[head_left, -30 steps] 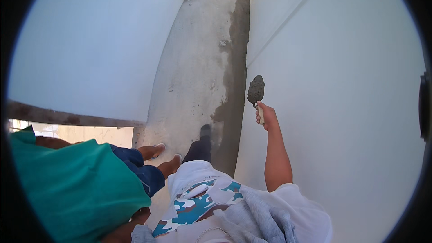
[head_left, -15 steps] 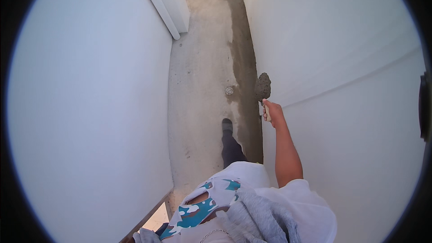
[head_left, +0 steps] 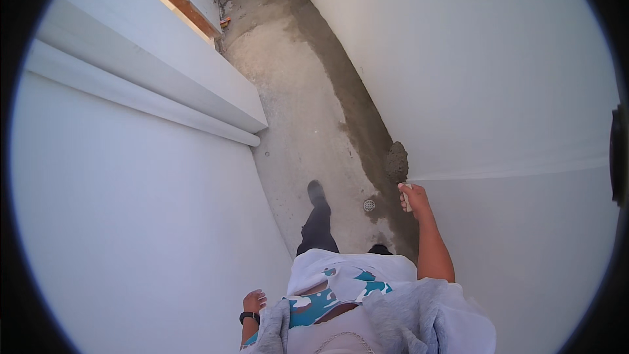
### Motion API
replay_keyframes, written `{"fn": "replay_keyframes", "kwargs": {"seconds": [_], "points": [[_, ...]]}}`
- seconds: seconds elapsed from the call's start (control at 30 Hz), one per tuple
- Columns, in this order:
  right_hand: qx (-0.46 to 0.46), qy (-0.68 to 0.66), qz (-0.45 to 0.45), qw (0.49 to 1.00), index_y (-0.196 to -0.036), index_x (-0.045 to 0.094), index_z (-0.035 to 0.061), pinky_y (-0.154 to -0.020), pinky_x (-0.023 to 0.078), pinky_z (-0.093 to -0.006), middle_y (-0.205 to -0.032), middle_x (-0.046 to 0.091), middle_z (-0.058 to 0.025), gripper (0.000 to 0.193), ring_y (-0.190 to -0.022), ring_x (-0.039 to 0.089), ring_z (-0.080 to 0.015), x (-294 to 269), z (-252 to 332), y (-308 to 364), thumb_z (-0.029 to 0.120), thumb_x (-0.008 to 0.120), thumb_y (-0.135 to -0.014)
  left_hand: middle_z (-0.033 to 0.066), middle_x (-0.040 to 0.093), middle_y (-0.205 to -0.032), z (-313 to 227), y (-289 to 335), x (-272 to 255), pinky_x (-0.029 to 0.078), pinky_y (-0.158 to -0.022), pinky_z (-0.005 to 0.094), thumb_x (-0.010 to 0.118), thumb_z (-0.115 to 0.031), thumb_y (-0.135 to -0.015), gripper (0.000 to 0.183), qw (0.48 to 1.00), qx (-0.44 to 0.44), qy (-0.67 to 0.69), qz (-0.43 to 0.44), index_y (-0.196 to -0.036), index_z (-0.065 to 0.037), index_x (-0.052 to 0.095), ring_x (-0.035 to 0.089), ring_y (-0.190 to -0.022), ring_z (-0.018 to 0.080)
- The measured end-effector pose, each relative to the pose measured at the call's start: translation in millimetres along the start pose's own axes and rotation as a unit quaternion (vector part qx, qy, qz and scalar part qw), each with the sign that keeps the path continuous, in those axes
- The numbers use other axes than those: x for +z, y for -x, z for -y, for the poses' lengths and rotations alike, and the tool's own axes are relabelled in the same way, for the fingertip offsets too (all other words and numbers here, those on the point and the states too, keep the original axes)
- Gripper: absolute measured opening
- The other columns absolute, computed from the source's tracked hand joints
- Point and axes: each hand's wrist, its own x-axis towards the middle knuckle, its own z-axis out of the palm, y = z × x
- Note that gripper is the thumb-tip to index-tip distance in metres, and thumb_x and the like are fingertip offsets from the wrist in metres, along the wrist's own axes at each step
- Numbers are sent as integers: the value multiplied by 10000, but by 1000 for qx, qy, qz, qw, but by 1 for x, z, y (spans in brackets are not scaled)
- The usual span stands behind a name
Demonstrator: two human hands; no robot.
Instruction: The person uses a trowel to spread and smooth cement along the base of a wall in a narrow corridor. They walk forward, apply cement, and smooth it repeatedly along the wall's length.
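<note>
The right hand (head_left: 414, 201) held a trowel (head_left: 408, 207) upright in view, its fingers (head_left: 402, 197) wrapped around the pale handle and pressed closed on it. A lump of grey mortar (head_left: 397, 162) covered the blade, which pointed away from the person, just beside the right wall (head_left: 498, 92). Behind the blade ran a dark, damp strip (head_left: 357, 118) along the foot of that wall; the rest of the floor (head_left: 288, 98) was paler and dry-looking.

The left hand (head_left: 254, 300) hung low by the left wall (head_left: 144, 210), a dark watch (head_left: 249, 316) on its wrist; its fingers seemed loosely bent and slightly apart, though they showed small there. A round drain (head_left: 369, 205) sat in the floor, left of the right hand. One shoe (head_left: 316, 191) was forward, between the drain and the left wall. A white pipe (head_left: 157, 99) ran up that wall, beside a pillar (head_left: 144, 59).
</note>
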Motion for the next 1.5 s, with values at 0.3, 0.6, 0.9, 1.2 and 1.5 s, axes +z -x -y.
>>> {"fn": "replay_keyframes", "kwargs": {"seconds": [0.3,0.6,0.9,1.2,1.5], "points": [[-38,-154,-99,982,-851,615,50,-432,424,-318,-678,592,-33,276,-495,544,-122,108,25,-111,276,760,-919,98,748,-1065,-625,-232,51,565,-815,331,597,-161,-966,304,836,348,-412,106,-1202,-6,709,699,-862,194],[-40,-315,-227,920,-801,615,35,-437,434,-330,-661,589,-44,261,-499,555,-142,175,50,-202,229,765,-891,67,740,-930,-887,-268,320,505,-650,292,635,-338,-1011,332,721,431,-503,202,-1115,-43,746,652,-742,140],[19,-424,-289,858,-875,670,24,-438,454,-328,-665,613,-42,225,-507,583,-138,238,57,-251,222,774,-899,173,625,-1028,-835,-297,537,478,-849,500,654,-220,-880,238,27,683,-583,440,-1049,-53,661,611,-974,372],[33,-382,-322,866,-804,674,-23,-439,439,-340,-637,619,-75,316,-476,577,-167,225,-9,-249,266,790,-855,102,617,-1061,-799,-312,431,419,-859,440,680,-193,-790,305,-157,546,-583,581,-1070,-85,625,600,-986,271],[0,-305,-276,911,-843,684,-18,-468,460,-367,-642,623,-89,362,-497,592,-183,172,-110,-276,316,820,-815,96,632,-1070,-672,-283,373,422,-839,447,674,-215,-837,245,-118,620,-636,444,-1052,-97,660,619,-926,258]]}}
